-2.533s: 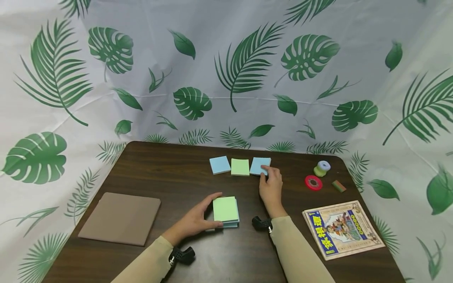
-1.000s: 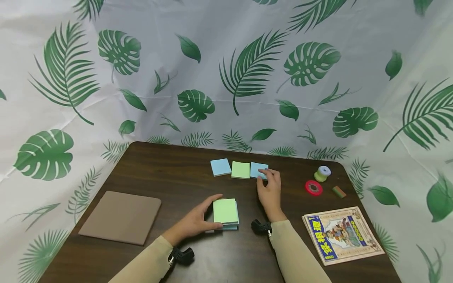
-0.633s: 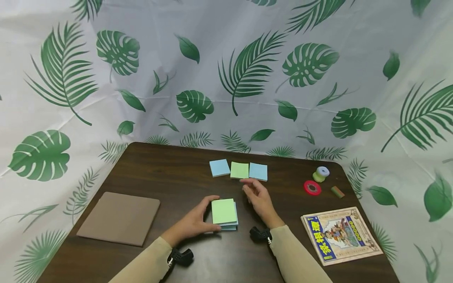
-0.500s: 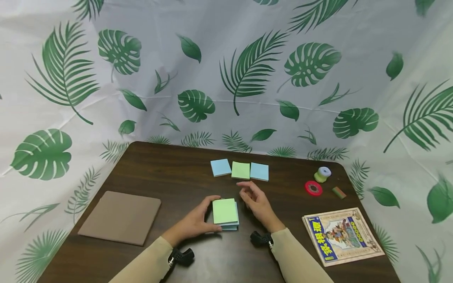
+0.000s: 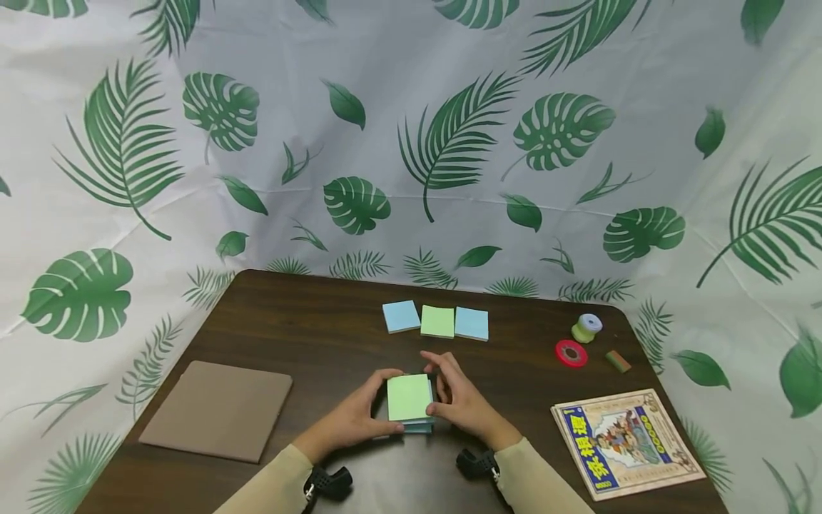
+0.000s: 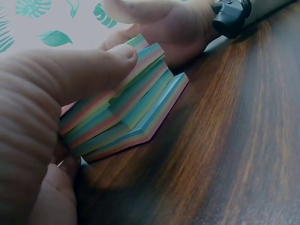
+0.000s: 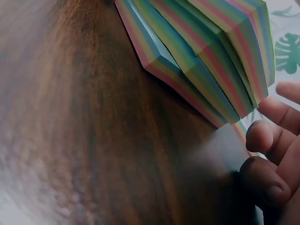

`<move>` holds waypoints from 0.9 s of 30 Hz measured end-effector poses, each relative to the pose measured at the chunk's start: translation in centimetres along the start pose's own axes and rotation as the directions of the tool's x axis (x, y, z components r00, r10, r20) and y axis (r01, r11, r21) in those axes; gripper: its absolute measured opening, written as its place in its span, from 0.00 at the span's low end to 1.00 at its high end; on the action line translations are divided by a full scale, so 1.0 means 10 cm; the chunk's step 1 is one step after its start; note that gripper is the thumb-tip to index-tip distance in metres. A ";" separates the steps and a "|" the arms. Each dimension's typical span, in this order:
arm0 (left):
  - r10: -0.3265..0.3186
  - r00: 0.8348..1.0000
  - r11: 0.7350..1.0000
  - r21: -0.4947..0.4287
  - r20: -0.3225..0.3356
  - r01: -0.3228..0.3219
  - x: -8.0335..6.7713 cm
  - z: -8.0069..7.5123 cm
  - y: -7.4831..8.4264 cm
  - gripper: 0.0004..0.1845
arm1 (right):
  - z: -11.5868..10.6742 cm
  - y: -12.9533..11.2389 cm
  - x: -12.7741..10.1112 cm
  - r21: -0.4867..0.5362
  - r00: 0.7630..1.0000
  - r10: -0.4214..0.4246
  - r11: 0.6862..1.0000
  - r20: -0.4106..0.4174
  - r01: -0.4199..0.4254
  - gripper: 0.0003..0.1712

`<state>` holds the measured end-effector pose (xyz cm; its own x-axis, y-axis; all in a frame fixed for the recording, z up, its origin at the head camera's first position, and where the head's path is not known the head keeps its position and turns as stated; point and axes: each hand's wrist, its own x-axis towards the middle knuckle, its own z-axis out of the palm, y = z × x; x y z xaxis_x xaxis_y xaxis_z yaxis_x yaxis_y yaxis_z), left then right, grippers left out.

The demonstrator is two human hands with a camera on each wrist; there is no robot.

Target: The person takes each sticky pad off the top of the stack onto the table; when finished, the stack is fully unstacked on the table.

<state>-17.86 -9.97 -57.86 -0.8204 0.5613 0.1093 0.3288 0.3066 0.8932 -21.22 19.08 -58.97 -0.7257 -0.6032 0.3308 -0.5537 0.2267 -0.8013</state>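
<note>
A stack of several sticky note pads [image 5: 409, 397], the top one green, stands on the table between both hands. My left hand [image 5: 354, 414] holds the stack from its left, thumb at the near side and fingers round the far side. In the left wrist view the pads [image 6: 140, 105] show striped edges and sit unevenly on one another. My right hand [image 5: 464, 401] is at the stack's right side, thumb by the near right corner. Its fingers [image 7: 265, 136] are loosely bent beside the pads; whether they touch is unclear. Behind lie two blue sticky pads [image 5: 401, 316] [image 5: 472, 323] and a green one [image 5: 437, 321].
A brown board or folder [image 5: 217, 410] lies at the left. On the right are a tape roll or spool [image 5: 587, 328], a red disc [image 5: 571, 353], a small striped block [image 5: 618, 361] and a pile of illustrated booklets [image 5: 628, 442]. A leaf-patterned curtain [image 5: 289, 143] hangs behind the table.
My right hand has left the rear right blue pad and come back toward me and left, to the stack's right side. My left hand stays on the stack.
</note>
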 end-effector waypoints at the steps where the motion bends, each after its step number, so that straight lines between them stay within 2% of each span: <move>1: -0.001 1.000 1.000 -0.003 0.005 0.001 -0.01 0.01 0.00 0.48 | 0.01 0.00 -0.01 -0.013 1.000 -0.005 1.000 0.007 0.005 0.60; 3: 0.005 1.000 1.000 -0.005 0.010 -0.005 -0.02 0.02 -0.01 0.48 | 0.03 -0.02 -0.04 -0.038 1.000 -0.012 0.999 0.012 0.012 0.60; 11: -0.025 1.000 1.000 0.013 -0.001 0.025 -0.06 0.05 0.00 0.49 | 0.09 -0.10 -0.05 -0.123 0.998 0.052 0.991 0.024 -0.048 0.41; 18: -0.020 1.000 1.000 0.023 -0.019 0.021 -0.02 0.06 0.00 0.52 | 0.05 -0.13 -0.02 -0.112 0.996 0.087 0.990 0.012 -0.085 0.39; 22: -0.045 0.999 0.998 0.045 -0.016 0.046 -0.03 0.05 0.00 0.55 | 0.06 -0.11 -0.02 -0.095 0.995 0.100 0.991 0.020 -0.098 0.39; 27: -0.050 0.998 0.997 0.058 -0.031 0.051 -0.03 0.05 -0.03 0.55 | 0.07 -0.05 0.00 -0.064 0.996 0.088 0.994 0.002 -0.087 0.39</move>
<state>-17.44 -9.83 -58.39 -0.8499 0.5211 0.0784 0.3126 0.3788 0.8711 -20.62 18.44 -58.91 -0.7706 -0.5826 0.2583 -0.5133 0.3271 -0.7934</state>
